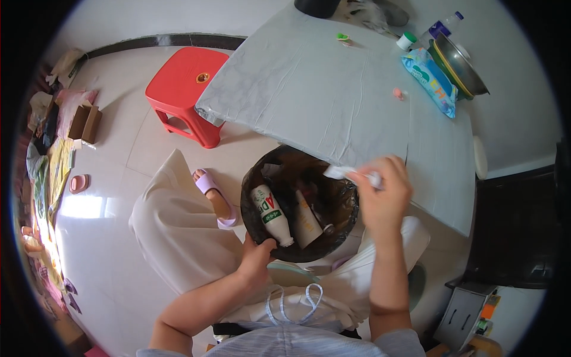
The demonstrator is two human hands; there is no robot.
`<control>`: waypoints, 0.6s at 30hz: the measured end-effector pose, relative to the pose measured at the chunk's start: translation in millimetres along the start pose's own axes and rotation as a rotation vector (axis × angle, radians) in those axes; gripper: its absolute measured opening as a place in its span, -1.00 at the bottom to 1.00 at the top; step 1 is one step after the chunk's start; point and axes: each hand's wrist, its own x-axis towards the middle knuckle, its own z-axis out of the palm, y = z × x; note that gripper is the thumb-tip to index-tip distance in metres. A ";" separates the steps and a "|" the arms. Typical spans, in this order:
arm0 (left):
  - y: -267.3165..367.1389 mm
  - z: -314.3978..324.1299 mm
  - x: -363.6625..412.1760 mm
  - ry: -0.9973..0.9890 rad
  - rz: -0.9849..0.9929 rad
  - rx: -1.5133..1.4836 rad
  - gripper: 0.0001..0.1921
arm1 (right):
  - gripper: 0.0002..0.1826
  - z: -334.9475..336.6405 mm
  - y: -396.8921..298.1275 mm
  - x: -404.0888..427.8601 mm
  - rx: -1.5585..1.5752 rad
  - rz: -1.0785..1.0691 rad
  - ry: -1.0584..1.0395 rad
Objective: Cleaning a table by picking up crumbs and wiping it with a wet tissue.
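Between my knees stands a round trash bin (244, 209) lined with a black plastic bag. My left hand (258, 259) grips its near-left rim, thumb over the edge. Inside lie a white plastic drink bottle (271, 216) bearing green and red print, and a pale carton or paper cup (308, 221); the darker contents behind are hard to make out. Above the bin's right rim, my right hand (387, 192) pinches a crumpled white tissue (341, 172), which sticks out to the left of the fingers.
A table (308, 89) under a plastic-covered marbled cloth reaches over the bin's far side. On it are a wipes pack (430, 82), metal basin (461, 67), plastic bottle (446, 26) and small pink object (398, 93). A red plastic stool (187, 80) stands left, beyond an open cardboard box (84, 122).
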 end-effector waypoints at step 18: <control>-0.6 2.8 -1.7 -0.048 -0.048 0.010 -0.47 | -0.75 22.2 -18.8 6.9 -0.097 -0.221 0.086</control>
